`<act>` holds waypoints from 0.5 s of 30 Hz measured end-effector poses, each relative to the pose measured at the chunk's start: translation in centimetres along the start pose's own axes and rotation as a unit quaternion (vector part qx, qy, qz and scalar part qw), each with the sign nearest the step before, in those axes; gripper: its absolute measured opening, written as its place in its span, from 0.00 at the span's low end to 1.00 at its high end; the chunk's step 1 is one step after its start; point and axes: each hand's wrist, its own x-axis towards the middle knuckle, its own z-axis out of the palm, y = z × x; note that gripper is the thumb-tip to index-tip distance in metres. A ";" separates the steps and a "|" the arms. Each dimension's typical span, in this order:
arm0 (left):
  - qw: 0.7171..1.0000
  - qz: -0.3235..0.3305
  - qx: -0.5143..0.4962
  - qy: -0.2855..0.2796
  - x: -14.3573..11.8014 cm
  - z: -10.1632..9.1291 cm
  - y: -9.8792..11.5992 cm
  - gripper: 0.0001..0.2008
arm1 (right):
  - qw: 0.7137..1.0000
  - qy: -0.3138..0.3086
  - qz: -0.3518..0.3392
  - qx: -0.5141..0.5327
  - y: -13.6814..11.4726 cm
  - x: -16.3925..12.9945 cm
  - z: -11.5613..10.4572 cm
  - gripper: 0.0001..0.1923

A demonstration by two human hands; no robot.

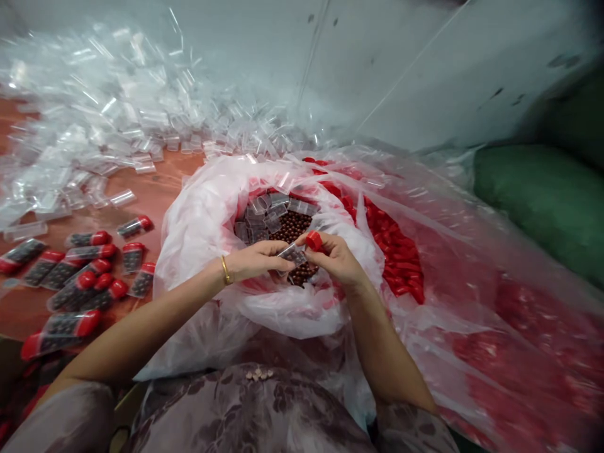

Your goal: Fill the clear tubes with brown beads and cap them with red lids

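Here, across the upper left of the frame, a heap of empty clear tubes (94,119) sprawls over the reddish-brown table (155,189): thin, stiff, glossy plastic. Centre frame, a soft crinkly plastic bag (202,220) holds small dark brown beads (292,228); right of it, another bag holds smooth red caps (396,251). At left lie filled capped tubes (70,277). Your left hand (257,259) pinches the small tube (293,253) by its barrel over the beads; your right hand (337,258) grips a red cap (314,240) at its mouth. The tube looks light, rigid and slippery; hold the barrel mid-length, gently.
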 end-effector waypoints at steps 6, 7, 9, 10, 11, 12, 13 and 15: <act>1.000 0.026 -0.005 0.009 0.1 0.0 0.1 0.13 | 0.999 0.038 -0.004 0.032 0.4 -0.1 0.1 0.08; 1.000 0.027 -0.001 0.008 0.0 0.0 0.1 0.13 | 0.999 0.026 -0.003 0.046 0.5 -0.1 0.1 0.09; 1.000 0.028 0.005 0.007 0.0 0.0 0.1 0.13 | 0.998 0.005 -0.004 0.065 0.7 -0.2 0.0 0.08; 1.000 0.029 0.007 0.006 -0.1 0.0 0.1 0.13 | 0.998 -0.001 -0.002 0.069 0.8 -0.2 -0.1 0.08; 0.999 0.032 0.007 0.005 -0.1 0.0 0.1 0.13 | 0.998 -0.004 0.002 0.070 0.9 -0.2 -0.2 0.07; 0.999 0.036 0.008 0.006 -0.1 0.0 0.0 0.13 | 0.997 -0.005 0.008 0.074 1.1 -0.2 -0.2 0.06; 0.999 0.041 0.008 0.007 -0.1 0.0 0.0 0.14 | 0.996 -0.004 0.016 0.082 1.1 -0.2 -0.2 0.07; 0.999 0.052 0.009 0.012 0.0 0.0 -0.1 0.15 | 0.993 0.008 0.041 0.110 1.2 -0.2 -0.2 0.09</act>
